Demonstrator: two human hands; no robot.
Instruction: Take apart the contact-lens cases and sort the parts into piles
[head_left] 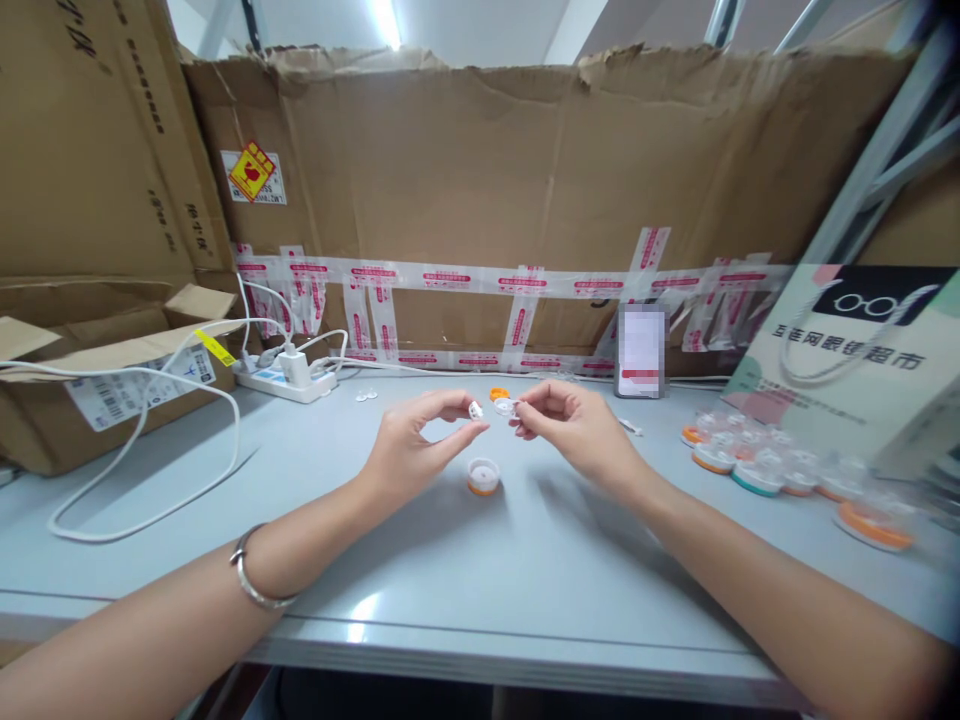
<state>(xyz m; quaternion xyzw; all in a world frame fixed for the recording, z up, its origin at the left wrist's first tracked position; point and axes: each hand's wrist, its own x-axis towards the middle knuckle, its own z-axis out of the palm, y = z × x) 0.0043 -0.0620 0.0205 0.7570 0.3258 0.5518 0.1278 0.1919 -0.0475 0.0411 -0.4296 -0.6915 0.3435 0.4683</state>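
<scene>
Between thumb and fingertips, my left hand (424, 435) pinches a small white piece (475, 411) with dark marks. My right hand (566, 425) is closed on a small white round part (504, 407), held by its edge just right of the left fingertips. The two hands are apart. Below them a round white cup with an orange base (484, 477) stands upright on the table. An orange ring-shaped piece (499, 394) lies behind the right hand's part. Small white discs (366, 396) rest farther back, left of my hands.
Several clear-topped round containers (757, 470) stand at the right before a paper bag (862, 350). A phone (641, 350) leans upright at the back. On the left are a power strip (285, 380), a looping white cable (238, 430) and an open cardboard box (112, 380).
</scene>
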